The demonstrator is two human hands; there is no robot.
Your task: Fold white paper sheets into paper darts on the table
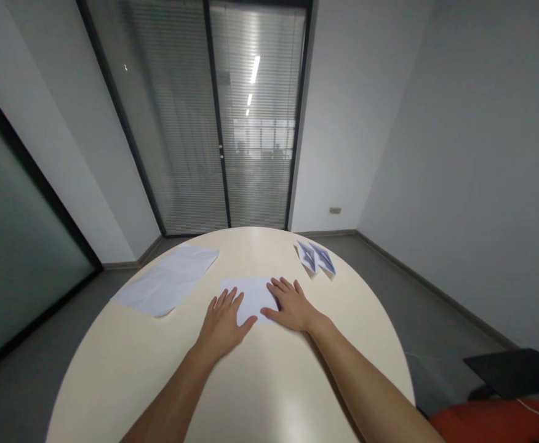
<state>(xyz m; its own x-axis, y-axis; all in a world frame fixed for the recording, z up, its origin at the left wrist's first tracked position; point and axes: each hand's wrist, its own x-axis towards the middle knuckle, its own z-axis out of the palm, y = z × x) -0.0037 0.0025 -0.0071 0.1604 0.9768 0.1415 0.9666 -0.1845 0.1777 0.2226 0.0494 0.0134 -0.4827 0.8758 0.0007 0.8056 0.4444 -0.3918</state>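
A small white sheet of paper [252, 299] lies flat on the table in front of me. My left hand [226, 320] rests on its left side, fingers spread and thumb pointing inward along the near edge. On the right side my right hand [292, 304] lies with its fingers apart, the thumb reaching over the paper. Neither hand grips anything. Parts of the sheet's left and right edges are hidden under the hands.
The round cream table [260, 246] carries a larger creased white sheet [170, 280] at the left. Two folded paper pieces [314, 257] sit at the far right. Beyond the table's right edge are a black flat surface [519, 372] and a red seat [495, 421].
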